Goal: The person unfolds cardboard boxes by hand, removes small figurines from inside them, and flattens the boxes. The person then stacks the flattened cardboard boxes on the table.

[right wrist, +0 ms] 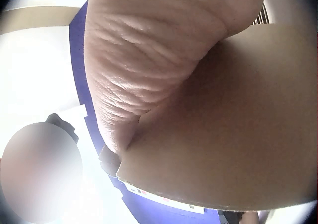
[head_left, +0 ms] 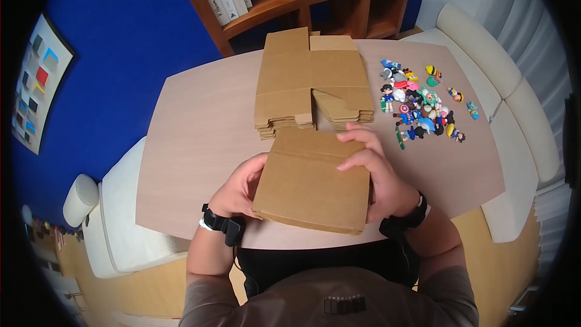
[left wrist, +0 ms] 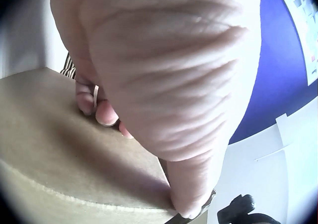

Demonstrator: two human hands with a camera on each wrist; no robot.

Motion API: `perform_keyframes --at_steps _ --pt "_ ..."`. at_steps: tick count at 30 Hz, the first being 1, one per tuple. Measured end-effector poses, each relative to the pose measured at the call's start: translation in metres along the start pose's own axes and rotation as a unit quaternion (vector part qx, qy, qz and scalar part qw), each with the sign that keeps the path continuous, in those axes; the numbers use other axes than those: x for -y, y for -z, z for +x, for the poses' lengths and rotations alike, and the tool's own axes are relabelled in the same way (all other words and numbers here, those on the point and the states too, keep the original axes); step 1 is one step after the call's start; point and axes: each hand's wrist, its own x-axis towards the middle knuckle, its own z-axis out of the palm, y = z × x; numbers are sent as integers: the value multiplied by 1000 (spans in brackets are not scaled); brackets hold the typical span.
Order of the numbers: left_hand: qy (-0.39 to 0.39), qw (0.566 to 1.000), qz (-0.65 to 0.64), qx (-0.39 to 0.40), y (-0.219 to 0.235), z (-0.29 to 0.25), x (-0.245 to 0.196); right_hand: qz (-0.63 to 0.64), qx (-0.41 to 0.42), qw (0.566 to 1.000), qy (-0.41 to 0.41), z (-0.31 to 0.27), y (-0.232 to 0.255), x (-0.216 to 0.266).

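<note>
A brown cardboard box (head_left: 311,184) is held at the table's near edge, its broad top panel facing up and crossed by a crease near the far side. My left hand (head_left: 241,186) grips its left side; in the left wrist view the thumb presses at a corner and fingertips (left wrist: 106,113) show over the cardboard. On the right side, my right hand (head_left: 384,178) holds the box with two fingers spread over the top panel and the thumb lower at the edge. The right wrist view shows the palm (right wrist: 154,50) against the cardboard (right wrist: 233,129).
Behind the box lies a stack of flattened cardboard boxes (head_left: 284,66). Several small colourful figurines (head_left: 426,109) are piled on the right of the table (head_left: 200,145). A wooden bookshelf (head_left: 296,6) stands beyond, with white seats (head_left: 130,206) at both sides.
</note>
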Motion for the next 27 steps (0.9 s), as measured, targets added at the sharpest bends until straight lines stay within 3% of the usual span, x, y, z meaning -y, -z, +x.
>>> perform_keyframes --at_steps 4,6,7,10,12,16,18,22,24,25,27 --pt "23 999 -14 -16 -6 -2 -4 -29 12 999 18 -6 -5 -12" --pt "-12 997 -60 -48 -9 -5 -3 92 -54 994 28 -13 -15 -23" --pt "-12 997 -60 -48 -1 -6 6 92 -55 994 28 -12 -15 -24" --pt "-55 998 3 -11 10 -2 17 95 -61 992 52 -10 -15 -25" --pt "-146 988 -36 -18 -5 8 10 94 -53 993 41 -11 -14 -25" --pt "-69 996 -26 -44 -6 10 3 102 -50 993 32 -9 -13 -23" --pt "-97 993 -31 -56 -18 10 -3 64 -54 995 60 -6 -14 -24" --pt "-135 986 -44 -92 -1 17 24 48 -32 997 57 -6 -11 -23" --pt "-224 973 -33 -34 9 22 31 70 -18 995 62 -6 -12 -21" --pt "-224 974 -33 -33 14 21 29 70 -18 996 61 -5 -14 -20" --pt "-246 961 111 -55 21 19 25 92 -32 994 50 -5 -16 -18"
